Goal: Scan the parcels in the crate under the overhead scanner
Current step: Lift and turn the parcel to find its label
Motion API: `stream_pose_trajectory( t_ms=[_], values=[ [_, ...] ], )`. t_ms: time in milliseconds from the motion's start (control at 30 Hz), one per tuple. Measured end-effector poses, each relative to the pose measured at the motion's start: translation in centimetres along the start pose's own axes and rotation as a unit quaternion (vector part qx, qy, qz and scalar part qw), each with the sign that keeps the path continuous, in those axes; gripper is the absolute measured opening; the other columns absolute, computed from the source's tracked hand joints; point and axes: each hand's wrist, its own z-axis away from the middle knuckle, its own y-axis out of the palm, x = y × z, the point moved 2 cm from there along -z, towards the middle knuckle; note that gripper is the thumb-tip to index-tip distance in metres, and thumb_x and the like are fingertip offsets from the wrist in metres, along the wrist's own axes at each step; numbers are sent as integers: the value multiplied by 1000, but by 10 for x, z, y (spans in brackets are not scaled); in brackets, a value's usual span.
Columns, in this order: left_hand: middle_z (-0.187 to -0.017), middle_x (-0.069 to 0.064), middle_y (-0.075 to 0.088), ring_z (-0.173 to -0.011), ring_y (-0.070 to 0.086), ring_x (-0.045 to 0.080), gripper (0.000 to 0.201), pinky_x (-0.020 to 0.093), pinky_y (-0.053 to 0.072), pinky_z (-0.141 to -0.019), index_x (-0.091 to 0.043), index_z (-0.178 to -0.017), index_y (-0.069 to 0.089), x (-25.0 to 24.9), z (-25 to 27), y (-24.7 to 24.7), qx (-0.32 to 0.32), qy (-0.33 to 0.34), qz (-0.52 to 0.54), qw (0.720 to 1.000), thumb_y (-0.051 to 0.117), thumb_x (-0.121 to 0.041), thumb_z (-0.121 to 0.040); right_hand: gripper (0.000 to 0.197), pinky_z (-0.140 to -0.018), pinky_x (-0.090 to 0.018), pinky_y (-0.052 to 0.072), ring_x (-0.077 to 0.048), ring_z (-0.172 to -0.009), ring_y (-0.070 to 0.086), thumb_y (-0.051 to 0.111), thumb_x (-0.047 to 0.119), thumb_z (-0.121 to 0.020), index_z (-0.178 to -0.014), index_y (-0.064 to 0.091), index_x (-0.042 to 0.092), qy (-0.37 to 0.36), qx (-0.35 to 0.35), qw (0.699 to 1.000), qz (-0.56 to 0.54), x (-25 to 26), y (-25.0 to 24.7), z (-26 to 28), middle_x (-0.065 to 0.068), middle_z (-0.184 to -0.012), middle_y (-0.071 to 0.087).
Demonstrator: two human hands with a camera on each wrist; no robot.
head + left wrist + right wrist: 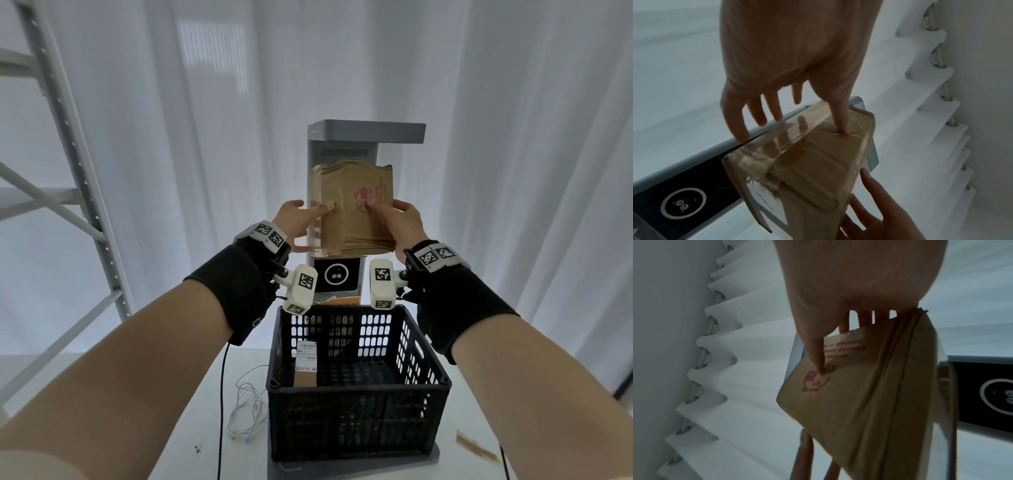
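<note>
Parcel point(356, 209), pinched by both hands' fingers point(375, 205) under the scanner point(366, 132); only head view shows crate point(358, 418).

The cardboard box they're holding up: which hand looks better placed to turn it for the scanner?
Probably the right hand: its thumb pinches the box face and its fingers wrap behind, while the left hand's fingers lie mostly straight.

Crate point(358, 421) before scanner point(342, 144); a parcel point(306, 363), seemingly upright, inside.
</note>
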Motion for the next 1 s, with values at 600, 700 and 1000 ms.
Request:
stream_pose_trajectory(
  t_ms=[600,700,1000],
  values=[
    [-121,3,60,-109,62,32,67,61,55,-77,-31,-135,44,12,7,-13,22,15,40,999,76,-48,-78,38,-68,-30,55,-17,-79,64,66,39,-84,-117,65,20,17,79,996,42,-3,22,13,-1,-108,66],
    [-125,3,59,-111,61,34,55,65,53,-80,-33,-132,48,12,7,-16,24,9,40,999,70,-47,-84,48,-84,-43,58,-25,-84,67,62,48,-80,-117,63,17,40,95,994,29,-2,28,16,-4,-109,68],
    [-128,5,61,-112,57,28,15,39,58,-80,-27,-103,71,11,4,-17,4,24,66,998,70,-24,-89,54,-97,-50,52,-23,-101,65,65,59,-74,-111,64,19,50,97,994,8,-8,24,21,-3,-109,70]
  ],
)
